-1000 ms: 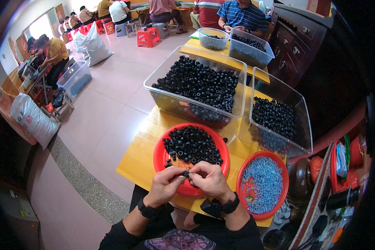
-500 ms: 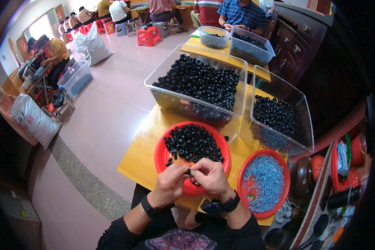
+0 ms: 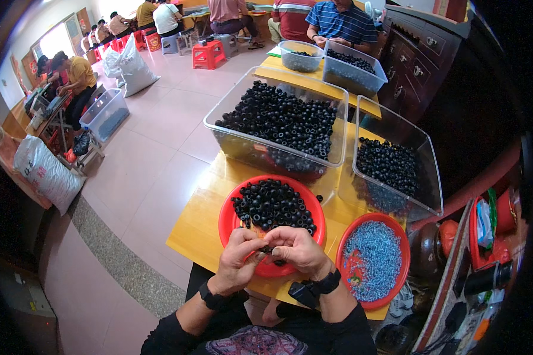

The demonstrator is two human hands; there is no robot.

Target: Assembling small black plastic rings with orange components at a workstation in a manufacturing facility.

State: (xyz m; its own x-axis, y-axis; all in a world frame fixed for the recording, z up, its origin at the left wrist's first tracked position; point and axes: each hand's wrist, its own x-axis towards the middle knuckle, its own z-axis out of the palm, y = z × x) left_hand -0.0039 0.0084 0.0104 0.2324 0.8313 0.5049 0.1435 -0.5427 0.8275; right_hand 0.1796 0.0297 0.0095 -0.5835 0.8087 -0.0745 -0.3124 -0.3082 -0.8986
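My left hand (image 3: 237, 260) and my right hand (image 3: 301, 251) meet over the near rim of a red plate (image 3: 225, 220). Their fingertips pinch together around a small black ring-shaped piece (image 3: 267, 249), mostly covered by the fingers. Which hand carries more of it I cannot make out. Behind the hands, a heap of similar black pieces (image 3: 275, 204) with round holes lies in the plate. To the right, a second red plate (image 3: 340, 251) holds many tiny light-blue pieces (image 3: 374, 257); neither hand touches it.
On the yellow table (image 3: 198, 222) stand a large clear bin (image 3: 219, 139) and a narrower one (image 3: 429, 177), both with black pieces. One loose piece (image 3: 319, 198) lies beside the plate. A person in a blue striped shirt (image 3: 342, 25) sits beyond. A cluttered shelf (image 3: 450, 278) borders the right.
The fingers of both hands have shifted around the small black piece, and my left hand has opened its grip slightly. The view has moved a little; the plates and bins stand as before.
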